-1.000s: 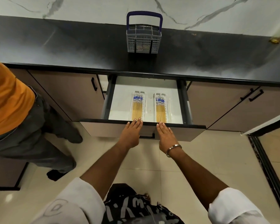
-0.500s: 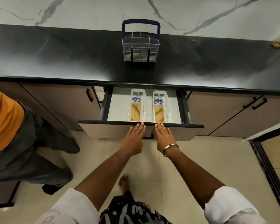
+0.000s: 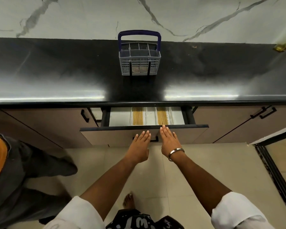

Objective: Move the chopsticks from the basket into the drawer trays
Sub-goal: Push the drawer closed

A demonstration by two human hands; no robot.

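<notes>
left hand: flat, fingers straight, on drawer front
right hand: flat, fingers straight, fingertips at drawer's top edge
trays: two, chopsticks inside
basket: on surface

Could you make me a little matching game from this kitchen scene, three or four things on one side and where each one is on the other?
Things:
1. basket
2. chopsticks
3. left hand
4. bracelet

Places:
A. on the right wrist
B. in white trays inside the drawer
C. flat against the drawer front
D. on the black countertop by the wall

Pairs: 1-D, 2-B, 3-C, 4-A
</notes>
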